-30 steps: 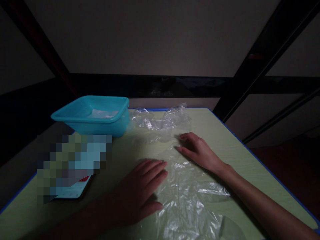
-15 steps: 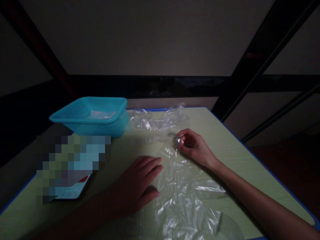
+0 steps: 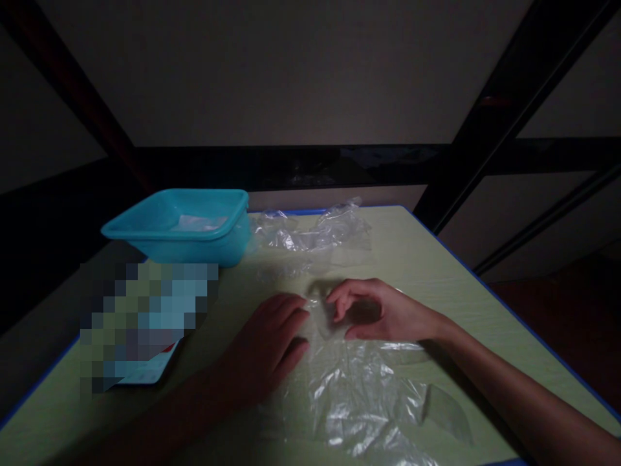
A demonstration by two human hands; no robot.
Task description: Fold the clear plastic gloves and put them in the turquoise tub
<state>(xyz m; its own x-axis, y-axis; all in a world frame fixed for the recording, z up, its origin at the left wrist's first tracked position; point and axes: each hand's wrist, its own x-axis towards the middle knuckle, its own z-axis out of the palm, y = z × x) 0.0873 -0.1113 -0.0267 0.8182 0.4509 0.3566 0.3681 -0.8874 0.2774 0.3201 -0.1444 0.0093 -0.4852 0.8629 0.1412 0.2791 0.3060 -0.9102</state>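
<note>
A thin clear plastic bag (image 3: pixel 359 395) lies spread and wrinkled on the pale table in front of me. My left hand (image 3: pixel 272 340) rests at its left edge, palm down, fingers slightly bent and apart. Over the upper part of the bag is my right hand (image 3: pixel 373 310), its fingers curled with a wide gap between thumb and fingertips and nothing visible between them. Farther back, more crumpled clear plastic (image 3: pixel 315 233) lies beside a turquoise basin (image 3: pixel 194 243).
The basin holds something whitish. At the left, a flat light-blue object (image 3: pixel 145 370) is partly hidden by a pixelated patch. The pale table (image 3: pixel 436 285) has a blue edge, with a wall and dark beams behind it.
My right hand has moved down toward me over the bag, and its thumb and fingers have spread apart. My left hand has stayed nearly in place, its fingers a little more bent.
</note>
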